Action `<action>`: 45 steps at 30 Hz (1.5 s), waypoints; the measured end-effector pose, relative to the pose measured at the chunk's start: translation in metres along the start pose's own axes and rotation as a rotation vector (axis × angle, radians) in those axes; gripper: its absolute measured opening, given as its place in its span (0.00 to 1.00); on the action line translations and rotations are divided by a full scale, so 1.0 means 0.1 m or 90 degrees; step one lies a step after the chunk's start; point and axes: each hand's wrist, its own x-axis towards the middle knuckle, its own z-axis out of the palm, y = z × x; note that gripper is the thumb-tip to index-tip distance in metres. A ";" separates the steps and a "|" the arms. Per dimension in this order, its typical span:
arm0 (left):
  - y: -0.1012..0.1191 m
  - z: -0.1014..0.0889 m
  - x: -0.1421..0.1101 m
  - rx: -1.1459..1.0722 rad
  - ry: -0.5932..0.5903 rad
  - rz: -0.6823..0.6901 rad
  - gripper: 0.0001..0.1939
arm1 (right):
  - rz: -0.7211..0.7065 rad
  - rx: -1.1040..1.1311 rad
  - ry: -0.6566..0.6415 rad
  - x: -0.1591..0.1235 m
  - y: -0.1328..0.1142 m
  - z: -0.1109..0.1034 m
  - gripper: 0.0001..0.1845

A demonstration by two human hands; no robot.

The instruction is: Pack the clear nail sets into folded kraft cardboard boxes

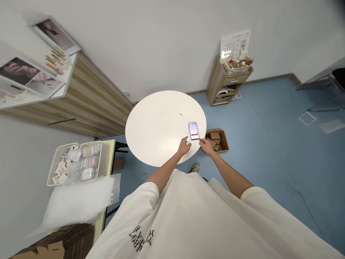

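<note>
A phone [193, 131] with a lit screen lies near the right edge of a round white table [159, 126]. My left hand [184, 146] rests on the tabletop just below and left of the phone, fingers loosely curled, holding nothing. My right hand [206, 144] reaches to the phone's lower right corner at the table's edge, and its fingertips touch or nearly touch it. Whether it grips the phone is too small to tell.
An open cardboard box [217, 140] with smaller boxes sits on the blue floor right of the table. A wooden shelf unit [225, 83] stands against the far wall. At left, a white basket [77, 162] of packets lies on a yellow table, beside foam wrap [81, 202].
</note>
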 end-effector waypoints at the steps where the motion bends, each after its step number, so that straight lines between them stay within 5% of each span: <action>1: -0.06 -0.12 -0.04 -0.008 0.012 -0.001 0.32 | -0.010 -0.009 -0.008 -0.01 -0.09 0.11 0.21; 7: -0.52 -0.93 -0.43 -0.054 0.074 -0.021 0.31 | -0.029 -0.046 -0.067 -0.18 -0.55 0.93 0.20; 13: -1.16 -1.78 -0.88 -0.096 0.133 -0.042 0.31 | -0.058 -0.090 -0.136 -0.42 -0.82 1.97 0.21; 19: -1.67 -2.37 -1.23 -0.128 0.207 -0.065 0.31 | -0.094 -0.133 -0.213 -0.65 -1.05 2.88 0.21; 32: -1.98 -2.87 -1.71 -0.218 0.382 -0.117 0.26 | -0.217 -0.228 -0.392 -0.60 -1.62 3.77 0.20; 40: -2.08 -3.01 -1.98 -0.182 0.499 -0.164 0.21 | -0.274 -0.249 -0.505 -0.62 -1.78 4.26 0.18; 45: -2.20 -3.25 -2.14 -0.145 0.553 -0.164 0.20 | -0.306 -0.260 -0.550 -0.70 -1.87 4.64 0.18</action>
